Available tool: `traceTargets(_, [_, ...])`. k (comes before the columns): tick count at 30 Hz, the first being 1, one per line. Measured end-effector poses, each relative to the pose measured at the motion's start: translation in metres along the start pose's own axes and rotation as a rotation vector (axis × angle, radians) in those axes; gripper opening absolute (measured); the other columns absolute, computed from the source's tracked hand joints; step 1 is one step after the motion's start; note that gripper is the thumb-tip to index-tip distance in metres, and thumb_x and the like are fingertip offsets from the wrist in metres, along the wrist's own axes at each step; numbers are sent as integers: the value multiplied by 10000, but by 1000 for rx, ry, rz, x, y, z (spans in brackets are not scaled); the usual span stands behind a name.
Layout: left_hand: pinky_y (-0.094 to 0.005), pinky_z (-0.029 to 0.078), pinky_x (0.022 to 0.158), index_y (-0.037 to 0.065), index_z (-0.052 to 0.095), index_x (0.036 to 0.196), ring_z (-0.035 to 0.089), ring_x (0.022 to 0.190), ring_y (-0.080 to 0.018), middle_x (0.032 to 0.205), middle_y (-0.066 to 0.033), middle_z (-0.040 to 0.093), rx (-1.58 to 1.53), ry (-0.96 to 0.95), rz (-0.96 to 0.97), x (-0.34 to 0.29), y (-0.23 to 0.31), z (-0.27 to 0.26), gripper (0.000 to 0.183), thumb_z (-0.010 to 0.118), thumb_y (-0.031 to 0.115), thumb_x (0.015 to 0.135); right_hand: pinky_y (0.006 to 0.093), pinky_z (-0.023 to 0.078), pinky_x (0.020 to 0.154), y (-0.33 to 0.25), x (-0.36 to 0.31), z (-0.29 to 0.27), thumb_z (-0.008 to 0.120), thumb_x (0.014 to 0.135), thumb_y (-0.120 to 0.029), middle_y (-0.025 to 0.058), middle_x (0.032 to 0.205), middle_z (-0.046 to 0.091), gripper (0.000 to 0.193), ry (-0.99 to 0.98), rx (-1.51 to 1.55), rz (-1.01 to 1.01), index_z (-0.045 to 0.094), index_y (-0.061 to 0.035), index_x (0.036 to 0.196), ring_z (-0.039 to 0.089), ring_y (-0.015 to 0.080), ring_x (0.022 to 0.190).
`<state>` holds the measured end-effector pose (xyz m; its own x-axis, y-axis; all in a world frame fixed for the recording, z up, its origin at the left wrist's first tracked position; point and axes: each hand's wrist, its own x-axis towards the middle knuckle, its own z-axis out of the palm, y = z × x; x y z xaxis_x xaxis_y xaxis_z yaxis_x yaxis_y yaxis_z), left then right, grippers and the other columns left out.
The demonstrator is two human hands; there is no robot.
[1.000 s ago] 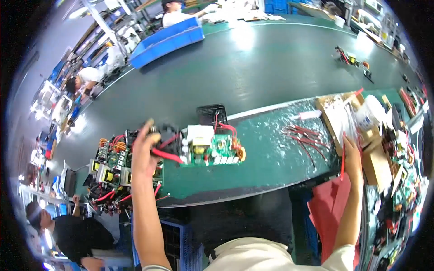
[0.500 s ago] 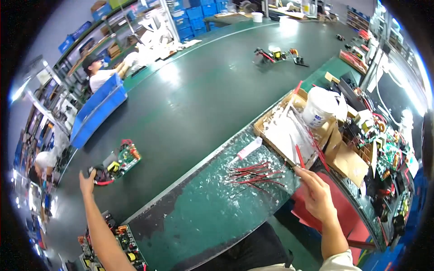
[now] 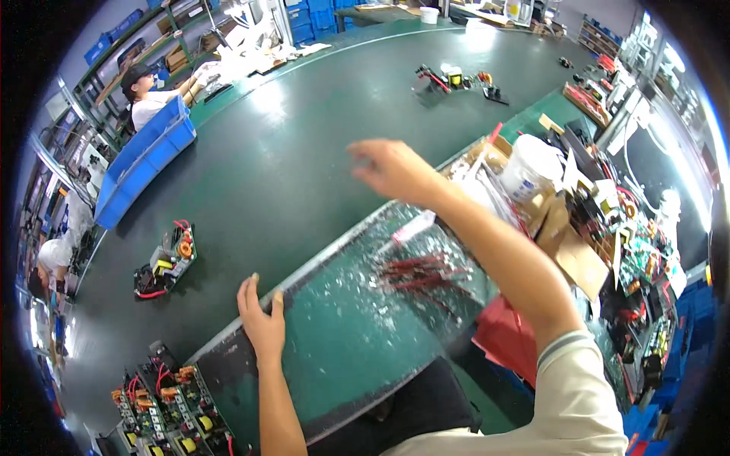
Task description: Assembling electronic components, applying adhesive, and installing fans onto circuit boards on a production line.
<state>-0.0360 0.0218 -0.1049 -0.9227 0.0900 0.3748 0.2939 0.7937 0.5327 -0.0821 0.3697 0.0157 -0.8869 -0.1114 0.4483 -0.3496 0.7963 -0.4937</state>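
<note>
My left hand (image 3: 262, 325) is empty, its thumb and fingers spread, over the left part of the green workbench's belt-side edge (image 3: 304, 267). My right hand (image 3: 395, 171) reaches across above the dark belt (image 3: 304, 182); its fingers are stretched out and slightly blurred, with nothing visible in them. On the belt, left of my left hand and apart from it, lies a circuit board (image 3: 171, 262) with a yellow part, a copper coil and red wires. Below my right forearm, a bundle of short dark-red wires (image 3: 422, 271) and a white tube (image 3: 414, 226) rest on the bench.
Several circuit boards (image 3: 171, 410) are grouped at lower left. A blue bin (image 3: 148, 163) stands at the belt's far side, near a co-worker (image 3: 144, 99). A white bucket (image 3: 528, 167) and piled electronic parts (image 3: 639, 258) crowd the right. Another board (image 3: 456, 78) lies farther up the belt.
My left hand has left the circuit board and moved right to the bench edge. My right hand has swung from the cardboard tray up and left over the belt.
</note>
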Motion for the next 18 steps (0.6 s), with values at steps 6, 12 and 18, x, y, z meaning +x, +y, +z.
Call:
traceTargets(6, [-420,366,1083,-3,527,1312,492,1260,-345,1328,-174,517,-72,-60,-149,-5,9,-6,486,668,111,861,479,516,919,268,113,-11,581,815,-76,243,1296,522,579,301,-876,126,447,-89,1378,540,402,1193])
traceTargets(12, [-466,395,1039,27,534,1354,504,1217,-397,1355,-214,509,-1,-117,-108,-2,4,-10,514,704,199,900,451,525,899,389,163,-31,653,788,-162,278,1147,645,393,149,-645,808,641,-7,1148,641,414,1047])
traceTargets(18, [-463,411,1015,4,558,1319,507,1213,-391,1355,-213,514,78,-112,-159,-1,11,-35,483,706,183,897,438,533,858,410,176,-15,806,633,-244,234,972,698,456,304,-638,648,685,-27,1016,672,392,982])
